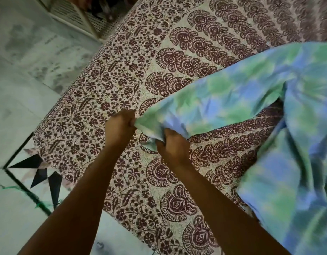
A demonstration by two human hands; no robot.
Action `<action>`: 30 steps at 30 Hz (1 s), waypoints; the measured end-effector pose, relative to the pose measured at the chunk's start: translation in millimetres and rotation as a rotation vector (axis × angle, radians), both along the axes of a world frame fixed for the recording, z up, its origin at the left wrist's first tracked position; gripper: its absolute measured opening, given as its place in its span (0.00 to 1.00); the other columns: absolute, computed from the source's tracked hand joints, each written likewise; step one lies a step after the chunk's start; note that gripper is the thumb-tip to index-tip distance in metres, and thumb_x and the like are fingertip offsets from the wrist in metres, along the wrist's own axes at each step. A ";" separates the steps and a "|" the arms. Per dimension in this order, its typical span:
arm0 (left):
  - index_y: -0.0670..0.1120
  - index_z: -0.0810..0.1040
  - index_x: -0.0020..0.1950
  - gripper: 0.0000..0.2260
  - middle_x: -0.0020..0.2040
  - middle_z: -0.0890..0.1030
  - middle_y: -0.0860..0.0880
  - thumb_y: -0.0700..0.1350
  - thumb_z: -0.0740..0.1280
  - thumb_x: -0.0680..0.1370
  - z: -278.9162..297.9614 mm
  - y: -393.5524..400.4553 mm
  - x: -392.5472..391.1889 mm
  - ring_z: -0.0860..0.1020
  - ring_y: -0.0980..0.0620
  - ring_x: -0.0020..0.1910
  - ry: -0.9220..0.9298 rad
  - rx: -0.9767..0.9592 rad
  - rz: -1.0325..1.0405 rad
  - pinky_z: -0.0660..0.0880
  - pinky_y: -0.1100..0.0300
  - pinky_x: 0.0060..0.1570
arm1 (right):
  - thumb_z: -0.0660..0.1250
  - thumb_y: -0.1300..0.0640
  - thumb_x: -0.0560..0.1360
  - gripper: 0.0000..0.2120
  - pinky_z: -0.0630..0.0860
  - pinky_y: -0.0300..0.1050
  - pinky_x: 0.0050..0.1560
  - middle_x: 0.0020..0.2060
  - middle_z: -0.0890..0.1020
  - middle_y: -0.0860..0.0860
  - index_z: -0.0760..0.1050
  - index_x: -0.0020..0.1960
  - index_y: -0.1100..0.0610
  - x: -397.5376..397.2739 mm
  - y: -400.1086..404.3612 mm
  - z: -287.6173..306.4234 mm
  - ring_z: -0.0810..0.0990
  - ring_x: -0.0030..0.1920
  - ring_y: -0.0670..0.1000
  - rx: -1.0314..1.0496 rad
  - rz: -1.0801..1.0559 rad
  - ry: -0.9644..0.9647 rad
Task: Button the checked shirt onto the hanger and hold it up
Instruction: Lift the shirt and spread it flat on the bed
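Note:
The checked shirt (250, 100), in blue and green squares, lies crumpled across the right half of the bed. One sleeve stretches left from the bulk of the cloth toward both hands. My left hand (120, 126) is closed on the sleeve's end. My right hand (170, 144) grips the same sleeve just beside it, from underneath. The rest of the shirt bunches up at the lower right. No hanger shows anywhere in view.
The bed wears a white bedsheet (122, 57) printed with maroon flowers and fan shapes. Its edge runs diagonally at the left, with pale tiled floor (21, 89) beyond. A white perforated cabinet (72, 13) stands at the top left.

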State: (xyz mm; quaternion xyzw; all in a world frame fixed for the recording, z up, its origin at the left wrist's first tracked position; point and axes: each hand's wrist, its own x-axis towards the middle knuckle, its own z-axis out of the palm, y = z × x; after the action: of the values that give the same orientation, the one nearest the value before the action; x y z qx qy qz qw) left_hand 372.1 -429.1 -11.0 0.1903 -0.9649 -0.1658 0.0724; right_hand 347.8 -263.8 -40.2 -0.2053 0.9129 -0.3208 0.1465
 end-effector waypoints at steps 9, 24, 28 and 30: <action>0.49 0.76 0.59 0.10 0.54 0.81 0.46 0.43 0.63 0.78 -17.3 -4.9 29.0 0.79 0.48 0.44 -0.585 0.090 0.304 0.77 0.55 0.44 | 0.68 0.52 0.71 0.22 0.68 0.52 0.64 0.62 0.76 0.57 0.71 0.63 0.58 28.8 5.5 -10.2 0.72 0.63 0.56 0.110 0.579 -0.188; 0.33 0.72 0.63 0.23 0.62 0.75 0.33 0.47 0.67 0.76 -46.0 17.0 4.9 0.75 0.36 0.61 -0.307 0.605 0.788 0.72 0.49 0.57 | 0.59 0.54 0.70 0.15 0.74 0.46 0.42 0.46 0.81 0.59 0.78 0.50 0.60 -21.0 123.0 -12.1 0.79 0.45 0.60 0.065 -0.065 -0.009; 0.34 0.65 0.67 0.50 0.63 0.69 0.27 0.76 0.57 0.66 -44.5 28.5 8.8 0.69 0.29 0.63 -0.235 0.187 0.726 0.67 0.38 0.61 | 0.51 0.48 0.70 0.23 0.76 0.49 0.45 0.47 0.81 0.58 0.78 0.52 0.59 -39.2 170.2 -10.6 0.79 0.47 0.61 0.130 -0.138 0.017; 0.37 0.71 0.59 0.27 0.57 0.73 0.30 0.58 0.65 0.72 -42.6 55.4 -8.2 0.72 0.32 0.58 -0.155 0.058 0.583 0.69 0.43 0.55 | 0.55 0.51 0.68 0.18 0.77 0.49 0.44 0.48 0.81 0.56 0.78 0.49 0.56 -44.5 198.1 -7.0 0.80 0.46 0.60 0.172 -0.249 0.020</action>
State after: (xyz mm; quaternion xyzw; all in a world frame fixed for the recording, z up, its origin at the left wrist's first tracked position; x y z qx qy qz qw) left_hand 363.9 -373.8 -53.6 0.4734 -0.8670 -0.1505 0.0379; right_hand 303.3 -65.8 -47.2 -0.0804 0.9568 -0.2552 0.1137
